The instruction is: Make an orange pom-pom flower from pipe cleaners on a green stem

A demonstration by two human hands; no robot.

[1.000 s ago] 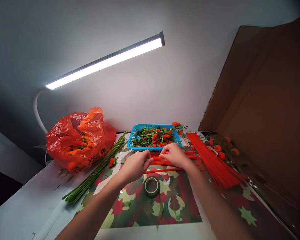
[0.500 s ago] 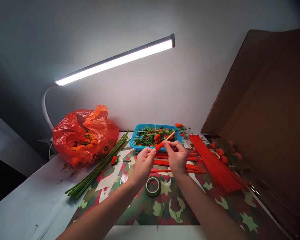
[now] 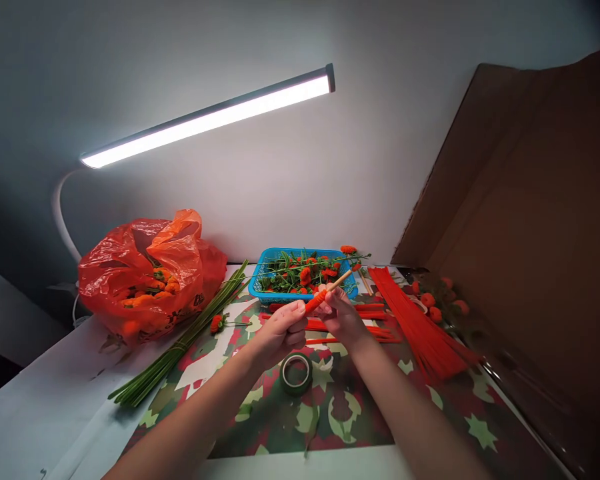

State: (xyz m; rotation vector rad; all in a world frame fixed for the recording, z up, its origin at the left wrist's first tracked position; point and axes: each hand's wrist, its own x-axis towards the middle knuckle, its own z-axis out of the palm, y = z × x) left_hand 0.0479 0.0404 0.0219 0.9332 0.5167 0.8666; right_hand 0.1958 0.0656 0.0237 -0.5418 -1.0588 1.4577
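Observation:
A pale wooden stick (image 3: 341,280) slants up and to the right between my hands, with a red pipe cleaner (image 3: 315,303) coiled around its lower part. My left hand (image 3: 284,328) is closed, thumb and forefinger pinching the lower end of the coil. Farther up, my right hand (image 3: 344,319) has its fingers closed round the stick at the coil's upper end. Several loose red pipe cleaners (image 3: 380,332) lie on the mat beneath my hands. A roll of green tape (image 3: 296,373) lies below my left hand.
Behind my hands is a blue basket (image 3: 253,287) of red flowers and green stems. On the left are an orange plastic bag (image 3: 105,280) and a bundle of green stems (image 3: 180,347). Right are a red pipe-cleaner bundle (image 3: 420,327) and cardboard (image 3: 530,200). A lamp (image 3: 210,120) hangs above.
My right hand has turned around the stick, its fingers now curled under it. The whole scene has shifted slightly left in view. Both hands still hold the coiled stick.

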